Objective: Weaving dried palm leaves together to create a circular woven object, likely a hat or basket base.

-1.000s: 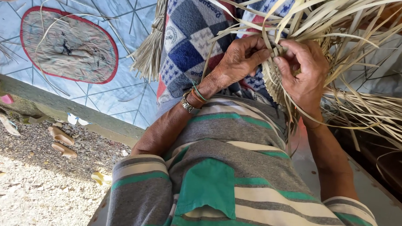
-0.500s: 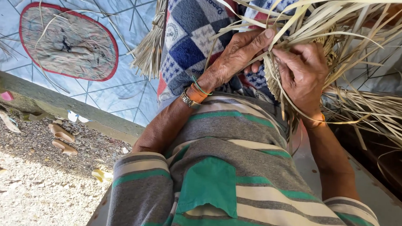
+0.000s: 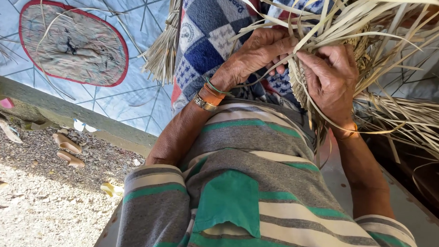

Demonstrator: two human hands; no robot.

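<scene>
Weaving is the step in hand: both hands meet at the edge of the plaited strip work (image 3: 330,69), held over the lap against a checked cloth (image 3: 208,44). The left hand (image 3: 259,53) curls its fingers round a few dry leaf strips (image 3: 382,22), pinching them; the right hand (image 3: 330,76) grips the woven edge, fingers clenched on it. Judging by the loose ends fanning outward, the next move calls for tension held while one strip is tucked across.
</scene>
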